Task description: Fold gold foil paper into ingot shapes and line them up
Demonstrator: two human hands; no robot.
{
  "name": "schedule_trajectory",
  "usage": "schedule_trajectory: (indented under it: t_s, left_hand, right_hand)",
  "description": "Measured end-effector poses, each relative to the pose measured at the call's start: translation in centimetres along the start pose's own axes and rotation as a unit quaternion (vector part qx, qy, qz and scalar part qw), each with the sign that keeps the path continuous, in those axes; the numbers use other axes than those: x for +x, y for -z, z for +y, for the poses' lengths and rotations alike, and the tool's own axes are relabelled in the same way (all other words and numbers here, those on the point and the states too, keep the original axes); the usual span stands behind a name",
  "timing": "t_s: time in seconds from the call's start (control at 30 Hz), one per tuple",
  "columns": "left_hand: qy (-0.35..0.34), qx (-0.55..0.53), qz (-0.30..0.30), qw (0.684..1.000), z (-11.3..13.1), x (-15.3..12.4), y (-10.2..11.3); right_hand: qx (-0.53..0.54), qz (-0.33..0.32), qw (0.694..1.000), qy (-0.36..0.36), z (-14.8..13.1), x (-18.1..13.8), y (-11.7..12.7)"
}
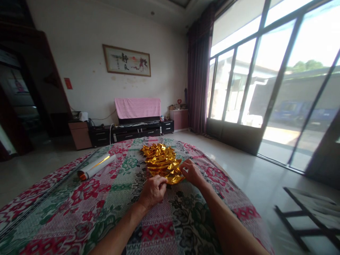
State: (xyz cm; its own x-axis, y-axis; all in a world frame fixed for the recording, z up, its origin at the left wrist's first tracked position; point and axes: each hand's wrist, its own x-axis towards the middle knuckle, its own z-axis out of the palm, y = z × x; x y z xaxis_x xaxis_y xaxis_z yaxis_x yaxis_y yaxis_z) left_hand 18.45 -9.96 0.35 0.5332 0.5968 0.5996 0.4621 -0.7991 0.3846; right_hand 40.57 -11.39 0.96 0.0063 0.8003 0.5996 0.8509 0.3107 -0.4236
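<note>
Head view: at lower centre, the left hand pinches the near edge of the ridged gold foil, which lies mid-frame on the flowered tablecloth. The right hand has its fingers narrowed at the foil's right edge; whether they grip it, one cannot tell. Uneven pulling could tear or crumple the thin-looking foil. Around it, a pale roll lies centre-left, apart from both hands; the hands themselves hide some foil; a dark-framed seat stands lower right.

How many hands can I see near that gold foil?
2: the left hand at the near edge of the gold foil, the right hand by its right side. No others show.
</note>
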Motion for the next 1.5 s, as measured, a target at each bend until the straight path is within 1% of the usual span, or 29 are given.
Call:
schedule_trajectory:
  t_s: [0.13,0.27,0.43,0.6,0.73,0.93,1.17,1.5]
  left_hand:
    - [0.009,0.001,-0.014,1.0,-0.2,0.4,-0.4]
    - [0.015,0.004,-0.032,0.999,-0.2,0.7,-0.4]
    - [0.002,0.03,-0.064,0.997,0.3,1.0,-0.1]
    - [-0.018,0.059,-0.095,0.994,0.7,1.6,-0.1]
    - [-0.007,0.055,-0.095,0.994,0.6,1.8,-0.2]
    - [0.001,0.075,-0.097,0.992,0.7,2.0,-0.7]
    - [-0.006,0.084,-0.097,0.992,1.5,2.7,-1.3]
    - [0.02,0.099,-0.122,0.987,1.8,3.5,-1.2]
  right_hand:
    - [-0.006,0.007,1.0,-0.007,0.0,0.0,0.3]
    - [-0.007,-0.011,1.0,-0.024,0.3,0.4,0.7]
    - [-0.022,-0.041,0.998,-0.045,0.1,1.0,1.3]
    - [-0.035,-0.045,0.997,-0.051,-1.0,1.5,1.8]
    - [-0.049,-0.061,0.996,-0.048,-1.6,1.9,2.2]
    - [-0.054,-0.078,0.994,-0.051,-1.5,2.1,2.1]
    - [-0.074,-0.081,0.992,-0.059,-1.7,2.2,2.2]
    - [-0.08,-0.083,0.991,-0.071,-2.0,2.2,2.1]
